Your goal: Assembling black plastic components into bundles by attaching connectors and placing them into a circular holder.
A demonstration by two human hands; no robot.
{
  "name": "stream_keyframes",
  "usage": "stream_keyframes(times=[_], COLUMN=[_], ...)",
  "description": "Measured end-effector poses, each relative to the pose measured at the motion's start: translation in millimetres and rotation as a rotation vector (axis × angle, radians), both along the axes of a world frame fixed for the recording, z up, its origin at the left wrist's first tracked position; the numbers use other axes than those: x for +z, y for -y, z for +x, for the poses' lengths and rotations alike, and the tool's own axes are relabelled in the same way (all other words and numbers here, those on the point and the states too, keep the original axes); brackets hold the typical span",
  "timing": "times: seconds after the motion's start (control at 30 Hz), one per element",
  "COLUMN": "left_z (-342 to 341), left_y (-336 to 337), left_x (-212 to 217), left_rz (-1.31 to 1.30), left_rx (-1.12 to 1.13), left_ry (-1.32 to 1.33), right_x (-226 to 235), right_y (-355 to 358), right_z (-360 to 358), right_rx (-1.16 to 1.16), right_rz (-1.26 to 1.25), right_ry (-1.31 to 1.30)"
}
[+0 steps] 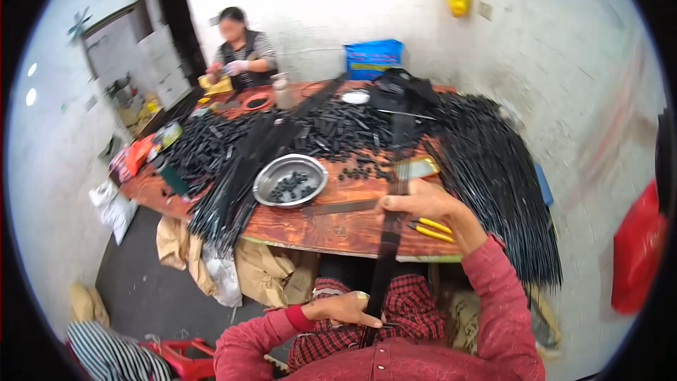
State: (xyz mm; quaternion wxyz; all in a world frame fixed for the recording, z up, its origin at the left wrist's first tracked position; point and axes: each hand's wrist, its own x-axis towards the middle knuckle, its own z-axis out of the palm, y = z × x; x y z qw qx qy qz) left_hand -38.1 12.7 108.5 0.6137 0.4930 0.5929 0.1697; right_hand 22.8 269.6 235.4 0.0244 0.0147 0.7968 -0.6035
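A bundle of long, flat black strips (386, 261) runs from my lap up over the front edge of the table, its upper end blurred. My right hand (427, 204) is closed round it above the table edge, thumb across the front. Lower down, over my lap, my left hand (345, 308) has its thumb and fingers closed on the bundle's lower part. Just left of my right hand lies a flat metal strip (342, 207). Pliers with yellow handles (434, 231) lie under my right wrist. A metal bowl (263, 196) holds small black pieces.
Heaps of short black pieces (338, 127) cover the table's middle. Long black strands (486, 169) hang over its right end; another bundle (240, 176) crosses the left. A co-worker (247, 56) sits at the far side. A red stool (187, 360) stands at lower left.
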Motion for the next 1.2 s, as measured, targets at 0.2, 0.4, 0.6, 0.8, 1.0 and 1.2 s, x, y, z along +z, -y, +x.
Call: stream_keyframes(times=[0.2,0.4,0.6,0.8,1.0,1.2], left_z=[-3,-18,-32,-37,-71,-50], left_y=[0,0,21,-2,14,-22], left_x=[-30,-24,-51,-21,-44,17], left_rz=[0.215,0.294,0.201,0.208,0.211,-0.026], left_rx=[0.006,-0.025,-0.027,-0.21,-0.354,-0.361], left_ry=[-0.066,-0.025,0.178,0.032,0.0,-0.172], right_x=[2,27,24,-10,-26,-22], right_y=[11,18,32,4,2,56], right_z=[2,8,-1,34,29,57], right_rx=[-0.059,-0.133,0.022,-0.007,0.411,0.282], right_rz=[0.005,0.045,0.009,-0.077,0.187,0.3], right_ry=[-0.024,0.009,-0.047,-0.083,0.093,-0.37])
